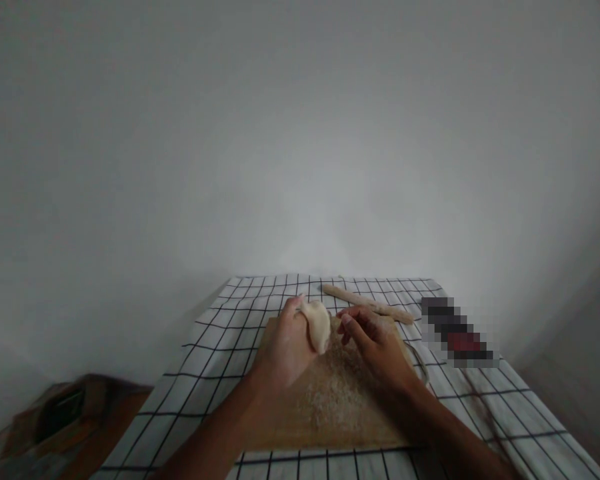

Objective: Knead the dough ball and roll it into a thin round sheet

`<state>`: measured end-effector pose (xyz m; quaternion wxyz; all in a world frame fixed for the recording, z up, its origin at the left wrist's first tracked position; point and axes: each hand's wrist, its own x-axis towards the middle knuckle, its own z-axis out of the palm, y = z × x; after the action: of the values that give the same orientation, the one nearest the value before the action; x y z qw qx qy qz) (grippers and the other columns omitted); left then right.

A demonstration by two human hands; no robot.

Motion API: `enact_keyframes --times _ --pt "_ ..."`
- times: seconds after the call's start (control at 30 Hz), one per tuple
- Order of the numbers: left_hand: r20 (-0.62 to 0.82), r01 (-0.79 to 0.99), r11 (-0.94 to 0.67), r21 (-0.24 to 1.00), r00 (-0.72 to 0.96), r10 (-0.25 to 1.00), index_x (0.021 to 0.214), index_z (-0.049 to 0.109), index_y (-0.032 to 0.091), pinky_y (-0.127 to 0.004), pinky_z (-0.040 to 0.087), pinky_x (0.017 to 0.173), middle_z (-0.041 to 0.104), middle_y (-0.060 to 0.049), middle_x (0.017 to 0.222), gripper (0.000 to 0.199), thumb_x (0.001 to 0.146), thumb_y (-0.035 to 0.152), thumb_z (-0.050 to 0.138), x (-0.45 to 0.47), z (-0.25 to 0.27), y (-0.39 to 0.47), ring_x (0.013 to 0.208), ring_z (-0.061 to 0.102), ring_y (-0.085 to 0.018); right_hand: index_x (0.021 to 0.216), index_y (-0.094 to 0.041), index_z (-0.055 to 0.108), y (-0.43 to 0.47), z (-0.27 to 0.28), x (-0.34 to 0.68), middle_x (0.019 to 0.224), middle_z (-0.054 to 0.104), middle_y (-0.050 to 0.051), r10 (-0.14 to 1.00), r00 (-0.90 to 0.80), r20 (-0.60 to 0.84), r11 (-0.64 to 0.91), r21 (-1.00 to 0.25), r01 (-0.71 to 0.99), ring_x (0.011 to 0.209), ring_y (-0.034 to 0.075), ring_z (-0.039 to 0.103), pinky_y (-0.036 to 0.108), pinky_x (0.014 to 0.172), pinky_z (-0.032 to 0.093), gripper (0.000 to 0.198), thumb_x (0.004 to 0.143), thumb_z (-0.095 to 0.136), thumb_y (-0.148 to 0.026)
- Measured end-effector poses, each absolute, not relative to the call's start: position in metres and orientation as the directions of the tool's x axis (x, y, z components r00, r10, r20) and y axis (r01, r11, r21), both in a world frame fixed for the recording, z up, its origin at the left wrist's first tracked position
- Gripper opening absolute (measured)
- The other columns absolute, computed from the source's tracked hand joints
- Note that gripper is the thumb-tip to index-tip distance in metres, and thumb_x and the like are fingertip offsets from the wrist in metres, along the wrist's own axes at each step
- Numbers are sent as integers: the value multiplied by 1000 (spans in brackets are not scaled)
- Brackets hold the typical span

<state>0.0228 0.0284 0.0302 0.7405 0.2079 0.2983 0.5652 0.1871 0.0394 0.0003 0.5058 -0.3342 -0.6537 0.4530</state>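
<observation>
A pale half-moon dumpling (319, 325) of folded dough rests in my left hand (287, 347), which is closed around it with the thumb at its upper edge. My right hand (375, 340) is just to the right of the dumpling, apart from it. Its fingers are curled in, the thumb close to the index finger, and nothing shows between them. Both hands are above a wooden board (280, 427) dusted with white flour.
A wooden rolling pin (400, 314) lies slantwise behind the board. A curved handle (421, 365) sticks out at the board's right. A blurred-out dark and red item (455, 333) and a thin cord (480, 400) lie on the checked tablecloth (215, 360). A white wall (300, 147) stands behind.
</observation>
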Motion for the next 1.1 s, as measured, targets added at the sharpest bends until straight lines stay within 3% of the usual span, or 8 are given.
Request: enact_keyframes --times 0.2,0.37,0.47,0.53,0.63,0.73,0.87,1.1 --pt "-15 -661 68 747 85 996 122 63 19 -19 47 44 71 -6 91 40 92 46 63 14 18 36 67 68 -15 93 -23 63 42 10 192 84 66 2 897 -215 386 389 -921 -30 72 17 62 33 72 50 24 97 55 -45" --pt "-60 -787 1 617 -46 997 103 63 19 -40 62 75 57 3 64 34 87 49 70 9 17 37 92 72 -25 96 -23 65 43 7 192 84 67 3 896 -218 387 390 -920 -29 70 17 62 33 70 51 24 97 55 -45" --pt "-49 -822 19 569 -11 999 90 59 20 -54 59 88 67 -3 85 24 89 41 70 13 21 34 111 68 -32 95 -23 65 43 6 192 84 66 2 886 -232 402 411 -911 -9 71 16 63 32 69 51 23 98 55 -43" --pt "-44 -798 28 602 2 999 92 57 19 -44 62 85 68 -8 111 19 87 30 73 15 24 31 112 68 -29 95 -23 65 43 6 192 84 66 2 883 -242 402 413 -911 -8 71 16 63 31 69 51 23 98 54 -43" --pt "-67 -722 71 688 35 997 101 57 21 -16 58 56 65 -6 123 26 83 15 75 15 26 25 85 72 -12 95 -23 65 41 7 191 83 66 1 889 -250 384 395 -919 -9 71 16 63 31 69 51 24 98 54 -44" --pt "-92 -659 149 737 120 989 115 58 27 -8 33 29 66 3 100 34 86 25 75 13 28 22 45 53 0 93 -23 64 39 7 190 83 66 1 894 -262 364 377 -926 -1 72 16 63 31 69 51 25 98 54 -45" --pt "-103 -645 228 729 226 969 118 60 27 -12 24 25 47 12 61 37 90 49 67 12 34 20 31 33 -1 92 -23 64 38 8 189 84 67 2 896 -264 358 368 -930 -10 72 16 63 31 69 51 26 97 54 -46" --pt "-129 -672 269 690 251 959 65 43 21 -17 24 28 33 9 41 45 89 54 60 21 43 16 27 28 -7 93 -24 64 39 0 188 85 66 1 900 -272 341 359 -933 19 75 18 62 32 72 49 25 98 53 -46"
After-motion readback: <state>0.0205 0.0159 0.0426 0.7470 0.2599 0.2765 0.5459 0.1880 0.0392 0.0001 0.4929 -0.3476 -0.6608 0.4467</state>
